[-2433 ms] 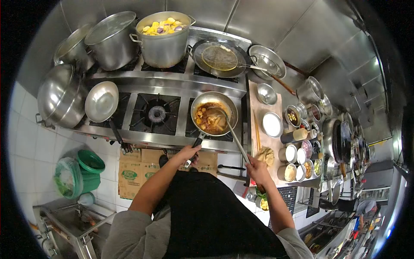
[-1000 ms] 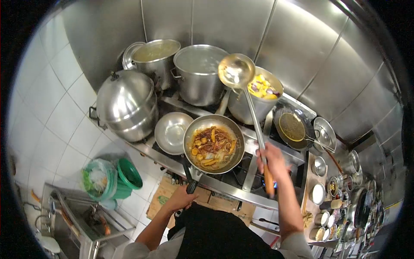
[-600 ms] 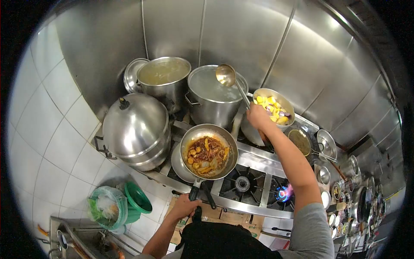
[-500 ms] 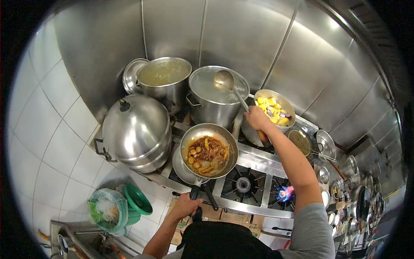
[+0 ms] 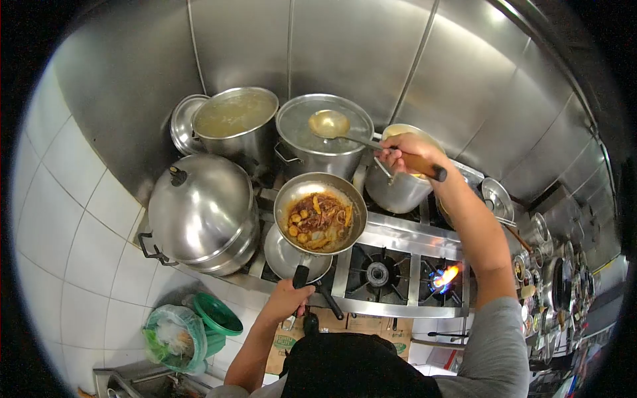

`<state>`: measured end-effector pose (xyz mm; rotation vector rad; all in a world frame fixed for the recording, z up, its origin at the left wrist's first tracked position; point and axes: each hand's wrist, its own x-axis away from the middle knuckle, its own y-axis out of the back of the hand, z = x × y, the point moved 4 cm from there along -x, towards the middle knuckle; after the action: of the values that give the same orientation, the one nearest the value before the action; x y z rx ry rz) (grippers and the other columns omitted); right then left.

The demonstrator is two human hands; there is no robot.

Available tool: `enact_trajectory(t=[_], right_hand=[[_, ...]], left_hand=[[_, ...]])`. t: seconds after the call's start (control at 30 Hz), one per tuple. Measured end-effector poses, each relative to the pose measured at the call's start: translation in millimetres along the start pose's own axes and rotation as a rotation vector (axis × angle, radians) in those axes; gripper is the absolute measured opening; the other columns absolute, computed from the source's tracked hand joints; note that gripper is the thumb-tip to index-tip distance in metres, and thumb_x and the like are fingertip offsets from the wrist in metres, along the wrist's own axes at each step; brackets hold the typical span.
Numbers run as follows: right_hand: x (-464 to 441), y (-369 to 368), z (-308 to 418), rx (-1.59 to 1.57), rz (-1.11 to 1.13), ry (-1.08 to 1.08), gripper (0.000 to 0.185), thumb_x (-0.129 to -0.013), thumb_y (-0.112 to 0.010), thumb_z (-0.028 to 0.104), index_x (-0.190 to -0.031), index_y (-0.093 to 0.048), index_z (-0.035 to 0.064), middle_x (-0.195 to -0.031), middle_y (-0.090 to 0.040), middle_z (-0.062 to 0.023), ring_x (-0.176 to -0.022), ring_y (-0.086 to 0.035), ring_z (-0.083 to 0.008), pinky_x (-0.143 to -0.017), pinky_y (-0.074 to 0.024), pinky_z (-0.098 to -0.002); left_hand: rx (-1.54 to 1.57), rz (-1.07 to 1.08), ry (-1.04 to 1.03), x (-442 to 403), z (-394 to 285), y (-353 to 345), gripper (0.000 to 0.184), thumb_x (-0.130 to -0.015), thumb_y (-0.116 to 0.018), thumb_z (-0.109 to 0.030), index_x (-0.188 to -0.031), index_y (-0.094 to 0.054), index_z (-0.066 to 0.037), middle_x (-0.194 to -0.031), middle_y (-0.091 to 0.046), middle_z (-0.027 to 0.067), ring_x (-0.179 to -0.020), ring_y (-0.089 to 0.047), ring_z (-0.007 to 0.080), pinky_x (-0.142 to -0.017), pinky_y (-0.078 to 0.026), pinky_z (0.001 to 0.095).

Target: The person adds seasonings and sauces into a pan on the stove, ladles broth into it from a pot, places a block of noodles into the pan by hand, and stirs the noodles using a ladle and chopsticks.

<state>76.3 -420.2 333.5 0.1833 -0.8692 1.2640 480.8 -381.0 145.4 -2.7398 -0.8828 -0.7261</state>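
My left hand point(image 5: 290, 296) is closed around the black handle of a frying pan point(image 5: 346, 191). The pan holds dark brown sauce with strips and round pieces of food point(image 5: 319, 220), and it sits over a second metal pan point(image 5: 281, 253) on the stove. In my right hand point(image 5: 406, 150) is a long ladle point(image 5: 329, 124) with a wooden handle. Its bowl hangs level over a large pot point(image 5: 283, 151) of cloudy liquid; whether it is full I cannot tell. My right forearm partly hides a pot point(image 5: 397, 194) at the right.
A lit burner point(image 5: 443, 277) flames at the front right, beside an unlit burner point(image 5: 377, 271). At left stand a domed steamer point(image 5: 202, 205) and a pot of yellowish broth point(image 5: 249, 149). A green bin point(image 5: 217, 313) and a bagged one point(image 5: 174, 338) are on the floor.
My right hand has turned and raised the ladle, bringing its bowl from tilted to level. The frying pan has shifted up, uncovering more of the pan beneath. The burner flame now flares orange.
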Motion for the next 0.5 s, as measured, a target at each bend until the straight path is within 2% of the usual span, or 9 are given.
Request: enact_trajectory(t=[0.07, 0.1, 0.23, 0.5], right_hand=[[23.1, -3.8, -2.1, 0.007, 0.003, 0.016, 0.017, -0.104, -0.047, 0.017, -0.098, -0.051, 0.0011, -0.075, -0.053, 0.0002, -0.049, -0.047, -0.0015, -0.038, -0.0372, -0.0186], [37.2, -4.9, -3.5, 0.047, -0.043, 0.042, 0.018, -0.103, -0.049, 0.017, -0.101, -0.052, -0.0007, -0.075, -0.052, 0.0008, -0.049, -0.046, -0.0005, -0.037, -0.0362, -0.0177], [95.2, -9.3, -12.1, 0.194, -0.141, 0.141, 0.019, -0.102, -0.051, 0.015, -0.101, -0.054, -0.0031, -0.073, -0.053, -0.001, -0.044, -0.042, -0.0002, -0.033, -0.0344, -0.0167], [167.4, -3.3, -86.9, 0.3, -0.219, 0.086, 0.023, -0.095, -0.05, 0.014, -0.11, -0.055, -0.0025, -0.071, -0.054, -0.0016, -0.042, -0.042, -0.0024, -0.031, -0.0352, -0.0189]], left_hand=[[0.002, -0.006, -0.005, -3.3, -4.0, -0.6, 0.027, -0.094, -0.067, -0.017, -0.076, -0.053, -0.004, -0.057, -0.054, 0.002, -0.042, -0.054, 0.0125, -0.041, -0.043, 0.0298], [-0.015, -0.028, -0.037, -2.4, -11.0, -1.2, 0.033, -0.094, -0.067, -0.017, -0.067, -0.056, -0.003, -0.053, -0.054, 0.003, -0.042, -0.055, 0.0143, -0.041, -0.042, 0.031], [0.09, 0.01, -0.029, -0.2, -26.8, -7.2, 0.024, -0.095, -0.067, -0.017, -0.078, -0.057, -0.003, -0.056, -0.054, 0.001, -0.041, -0.052, 0.0118, -0.04, -0.04, 0.0282], [0.081, 0.059, 0.007, 0.5, -23.9, -10.3, 0.023, -0.093, -0.068, -0.018, -0.081, -0.053, -0.006, -0.057, -0.053, -0.0001, -0.042, -0.051, 0.0106, -0.04, -0.04, 0.0282]])
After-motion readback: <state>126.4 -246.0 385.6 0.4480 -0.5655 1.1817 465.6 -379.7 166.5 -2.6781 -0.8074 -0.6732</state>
